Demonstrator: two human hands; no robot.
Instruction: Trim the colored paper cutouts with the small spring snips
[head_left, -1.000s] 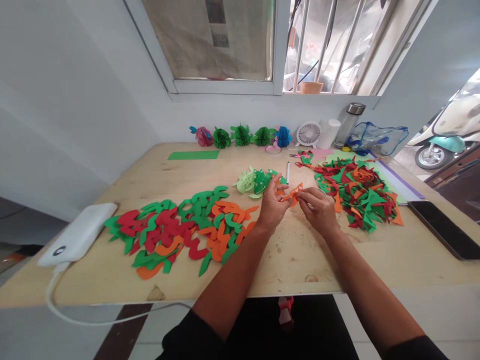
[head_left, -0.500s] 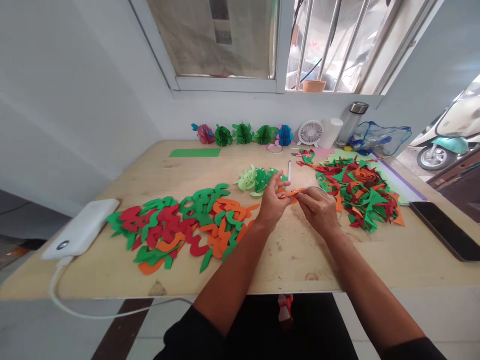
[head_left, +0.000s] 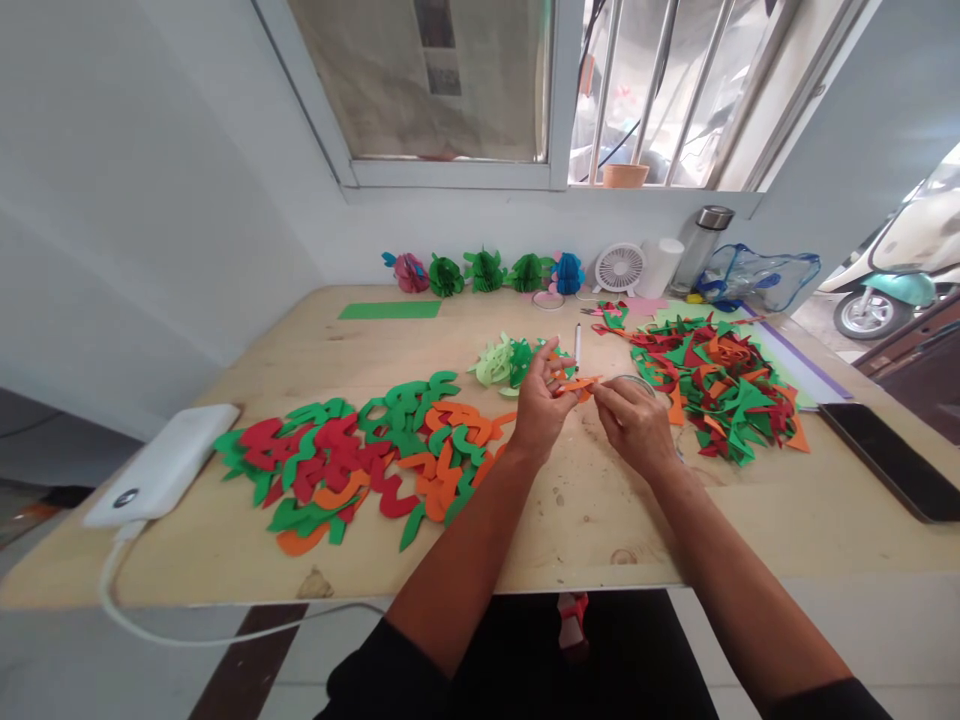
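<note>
A small orange paper piece (head_left: 581, 384) is pinched between the thumb and fingers of my left hand (head_left: 541, 405), over the middle of the table. The other fingers of that hand are raised and spread. My right hand (head_left: 636, 418) is closed in a pinch at the right tip of the same piece; its fingertips are partly hidden. Just behind the left hand lie light green and dark green paper pieces (head_left: 495, 360). A pen (head_left: 578, 347) lies beyond the orange piece. The rim of a round clear object (head_left: 639, 381) shows behind my right hand.
Cut paper shapes in red, green and orange (head_left: 337, 455) spread at left beside a white power bank (head_left: 163, 463). Paper scraps (head_left: 724, 385) are heaped at right, near a phone (head_left: 892, 460). Folded paper figures (head_left: 486, 270), a small fan (head_left: 619, 268) and a bottle (head_left: 701, 248) line the wall.
My right hand's fingertips have shifted slightly toward the right end of the orange paper piece. Both hands stay in nearly the same place, and the camera view has moved a little.
</note>
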